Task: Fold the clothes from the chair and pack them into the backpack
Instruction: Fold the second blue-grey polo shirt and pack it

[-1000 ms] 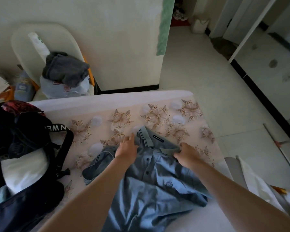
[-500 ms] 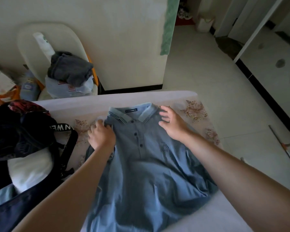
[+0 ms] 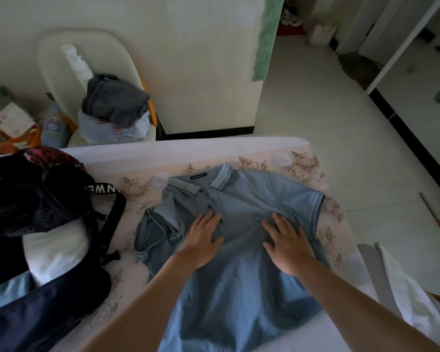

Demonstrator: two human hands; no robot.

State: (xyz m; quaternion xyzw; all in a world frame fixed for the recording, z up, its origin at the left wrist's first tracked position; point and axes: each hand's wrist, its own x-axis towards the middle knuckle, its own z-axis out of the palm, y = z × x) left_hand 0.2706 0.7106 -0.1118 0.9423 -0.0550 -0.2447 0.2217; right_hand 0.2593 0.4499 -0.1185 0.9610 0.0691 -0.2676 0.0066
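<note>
A blue polo shirt (image 3: pixel 241 196) lies face up on the floral bed cover (image 3: pixel 302 166), collar towards the far edge. My left hand (image 3: pixel 202 240) presses flat on its chest beside the button placket. My right hand (image 3: pixel 287 241) lies flat on the chest to the right, fingers spread. The shirt's left sleeve is crumpled; the right sleeve lies spread out. A dark open backpack (image 3: pixel 36 224) sits on the bed at the left with white and blue folded cloth inside. A grey garment (image 3: pixel 114 100) lies bunched on the white chair (image 3: pixel 92 54) beyond the bed.
A light plastic bag (image 3: pixel 112 130) sits under the grey garment on the chair. Boxes and a bottle (image 3: pixel 52 125) crowd the floor at the far left. A tiled floor (image 3: pixel 328 110) opens to the right of the bed, with a squeegee handle (image 3: pixel 434 219) lying on it.
The shirt has been pulled out flat and its collar laid straight. Both hands have slid from the shoulders down to the chest, now pressing with flat fingers.
</note>
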